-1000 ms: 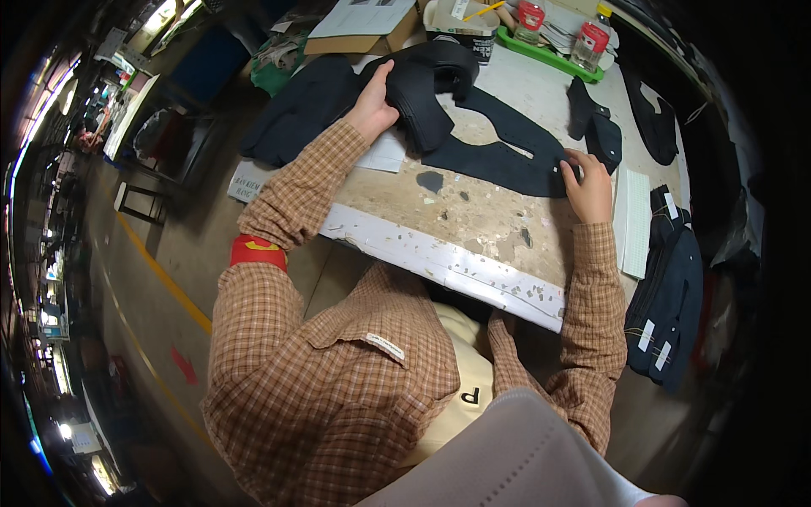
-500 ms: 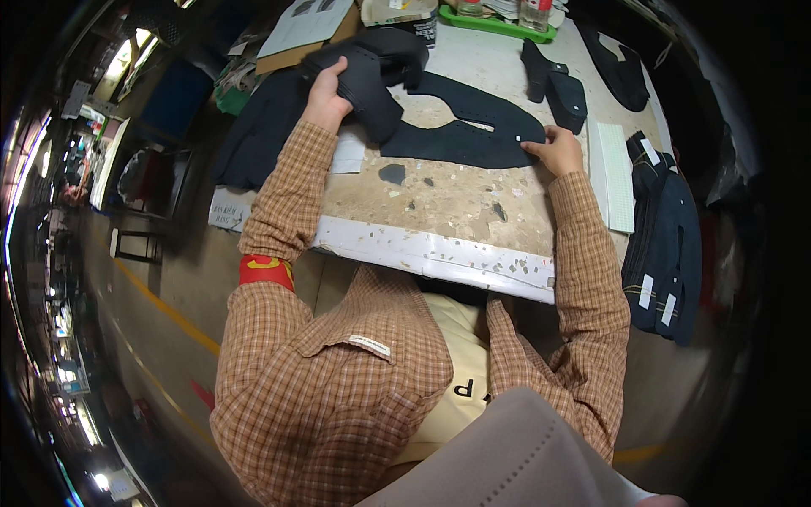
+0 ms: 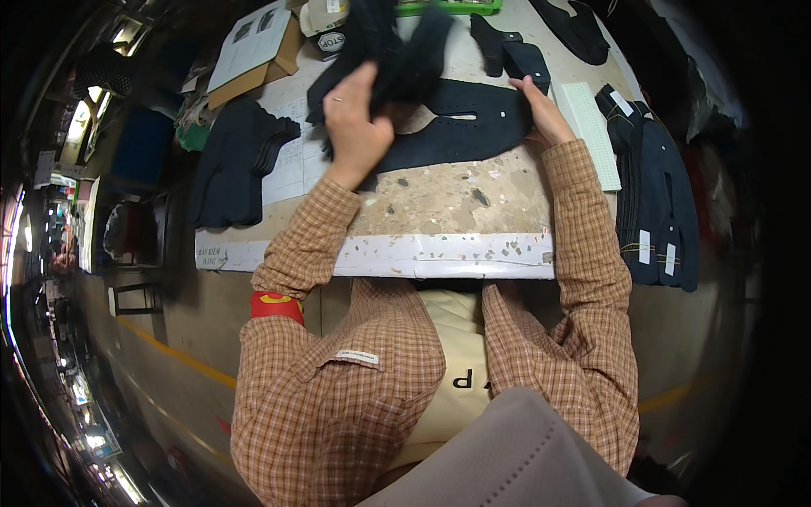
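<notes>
A flat black shoe upper, U-shaped with a slot and a small white mark, lies on the worn table in front of me. My right hand holds its rounded right end, the fingers partly hidden beyond the edge. My left hand, a ring on one finger, is closed on a bent bunch of black shoe uppers. That bunch is blurred by motion and hides the left part of the flat upper. How many pieces it contains I cannot tell.
A stack of black uppers rests at the left beside written paper. Behind are a cardboard box and a green tray. Black pieces, a greenish sheet and tied uppers line the right.
My left hand has swung the bunch of uppers up and to the right, over the flat one. My right hand has shifted from a pinch to a hold along the flat upper's end.
</notes>
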Tool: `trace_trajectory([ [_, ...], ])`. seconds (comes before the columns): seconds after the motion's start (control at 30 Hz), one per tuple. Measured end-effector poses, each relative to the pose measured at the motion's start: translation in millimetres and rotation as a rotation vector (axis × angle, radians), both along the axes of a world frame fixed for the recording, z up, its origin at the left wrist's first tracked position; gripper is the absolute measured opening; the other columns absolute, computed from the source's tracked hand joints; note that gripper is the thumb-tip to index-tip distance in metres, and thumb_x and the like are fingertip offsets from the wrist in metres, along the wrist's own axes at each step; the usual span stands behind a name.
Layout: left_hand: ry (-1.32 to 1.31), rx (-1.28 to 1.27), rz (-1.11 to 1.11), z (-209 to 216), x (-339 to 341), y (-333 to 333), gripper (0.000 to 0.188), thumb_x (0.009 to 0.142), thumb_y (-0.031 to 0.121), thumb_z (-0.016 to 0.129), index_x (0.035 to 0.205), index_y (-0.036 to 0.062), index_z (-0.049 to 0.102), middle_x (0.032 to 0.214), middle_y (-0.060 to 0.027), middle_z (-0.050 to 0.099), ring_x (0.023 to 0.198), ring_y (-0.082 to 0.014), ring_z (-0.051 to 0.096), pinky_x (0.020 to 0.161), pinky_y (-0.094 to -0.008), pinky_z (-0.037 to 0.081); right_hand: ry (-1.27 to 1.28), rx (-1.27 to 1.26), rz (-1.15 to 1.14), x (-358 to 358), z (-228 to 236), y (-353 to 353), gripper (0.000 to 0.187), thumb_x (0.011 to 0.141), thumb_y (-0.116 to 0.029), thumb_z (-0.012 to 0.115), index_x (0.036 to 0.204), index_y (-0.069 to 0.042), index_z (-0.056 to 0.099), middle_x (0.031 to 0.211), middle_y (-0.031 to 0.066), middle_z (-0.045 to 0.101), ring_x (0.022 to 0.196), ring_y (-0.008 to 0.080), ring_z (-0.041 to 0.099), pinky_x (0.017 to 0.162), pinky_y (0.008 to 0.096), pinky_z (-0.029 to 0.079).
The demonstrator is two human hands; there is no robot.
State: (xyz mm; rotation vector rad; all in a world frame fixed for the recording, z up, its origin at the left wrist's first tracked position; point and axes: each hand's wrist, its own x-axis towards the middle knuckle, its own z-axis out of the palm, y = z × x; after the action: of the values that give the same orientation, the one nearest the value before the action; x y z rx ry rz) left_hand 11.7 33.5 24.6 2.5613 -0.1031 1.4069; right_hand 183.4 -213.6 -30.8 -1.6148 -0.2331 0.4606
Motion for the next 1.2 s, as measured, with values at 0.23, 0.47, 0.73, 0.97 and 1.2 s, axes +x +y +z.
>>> trace_trajectory([
  [0.23, 0.435, 0.326, -0.146, -25, -20, -63, 0.067, 0.07, 0.004, 0.065, 0.134, 0.0176, 0.052, 0.135, -0.0054, 0.051, 0.116, -0.0256, 0.048, 0.096, -0.042, 0.036, 0.236, 0.2, -0.039, -24, 20, 0, 0.08, 0.092, -0.068, 0.036, 0.128, 0.0, 0.055, 0.12, 0.0145, 0.062, 0.109, 0.0242, 0.062, 0.088, 0.0364, 0.053],
  [0.47, 0.573, 0.151, -0.331, -4, -23, -30, 0.075, 0.071, 0.049, 0.076, 0.131, 0.0123, 0.051, 0.133, -0.0129, 0.048, 0.121, -0.0323, 0.047, 0.1, -0.0453, 0.036, -0.64, -0.564, -0.207, -15, 13, -11, 0.082, 0.073, -0.056, 0.073, 0.128, 0.002, 0.055, 0.118, 0.026, 0.062, 0.105, 0.0356, 0.063, 0.093, 0.0354, 0.049],
  [0.73, 0.972, -0.188, -0.383, 3, 19, 10, 0.091, 0.063, 0.042, 0.085, 0.136, 0.0097, 0.041, 0.108, -0.0228, 0.065, 0.097, -0.0369, 0.066, 0.086, -0.0396, 0.053, -0.57, -0.347, -0.278, -17, 5, 2, 0.075, 0.076, -0.052, 0.072, 0.126, 0.001, 0.057, 0.113, 0.0269, 0.063, 0.106, 0.0356, 0.063, 0.093, 0.0386, 0.05],
  [0.97, 0.834, 0.026, -0.417, 37, -14, 12, 0.085, 0.058, 0.025, 0.082, 0.135, 0.0111, 0.048, 0.115, -0.0185, 0.063, 0.102, -0.0339, 0.062, 0.092, -0.0372, 0.046, -0.517, 0.012, -0.331, -60, 10, -7, 0.06, 0.081, -0.045, 0.071, 0.118, 0.003, 0.063, 0.079, 0.0127, 0.065, 0.07, 0.0142, 0.058, 0.065, 0.0278, 0.048],
  [1.2, 0.85, 0.095, -0.423, 15, -11, 1, 0.09, 0.059, 0.034, 0.084, 0.136, 0.0096, 0.045, 0.123, -0.0152, 0.059, 0.109, -0.0301, 0.059, 0.092, -0.0381, 0.041, -0.213, -0.234, -0.078, -77, 9, -39, 0.061, 0.082, -0.041, 0.073, 0.127, -0.003, 0.058, 0.086, 0.0125, 0.067, 0.077, 0.0166, 0.065, 0.071, 0.0296, 0.053],
])
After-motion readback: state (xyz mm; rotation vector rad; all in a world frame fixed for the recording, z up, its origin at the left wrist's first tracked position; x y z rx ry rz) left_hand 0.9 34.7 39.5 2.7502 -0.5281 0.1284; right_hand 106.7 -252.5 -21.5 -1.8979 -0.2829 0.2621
